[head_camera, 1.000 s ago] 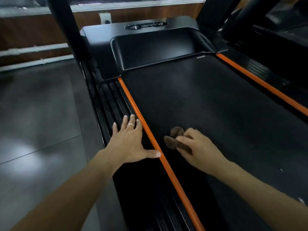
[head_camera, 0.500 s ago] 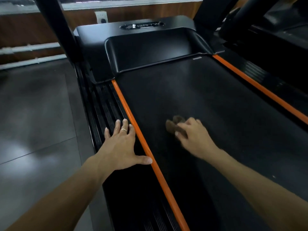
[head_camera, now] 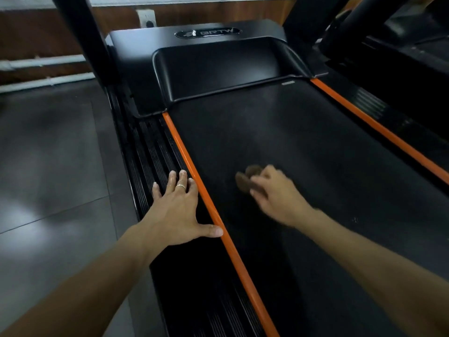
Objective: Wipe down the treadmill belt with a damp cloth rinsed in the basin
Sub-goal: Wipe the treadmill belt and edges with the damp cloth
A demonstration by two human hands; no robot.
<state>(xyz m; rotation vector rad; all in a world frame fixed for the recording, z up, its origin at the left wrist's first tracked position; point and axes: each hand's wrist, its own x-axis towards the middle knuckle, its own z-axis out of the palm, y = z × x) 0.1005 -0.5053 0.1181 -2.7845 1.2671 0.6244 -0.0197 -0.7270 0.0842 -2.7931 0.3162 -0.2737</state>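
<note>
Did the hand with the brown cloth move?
Yes. The right hand with the cloth slid up the belt, toward the motor cover.

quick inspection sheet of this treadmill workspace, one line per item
surface: black treadmill belt, lying between two orange strips
job's things: brown cloth on the belt; basin not in view
clutter: nothing seen
hands: left hand flat on the ribbed side rail, ring on one finger; right hand grips the cloth, blurred
cables: nothing seen
surroundings: grey tiled floor, wall socket, second machine at right
</note>
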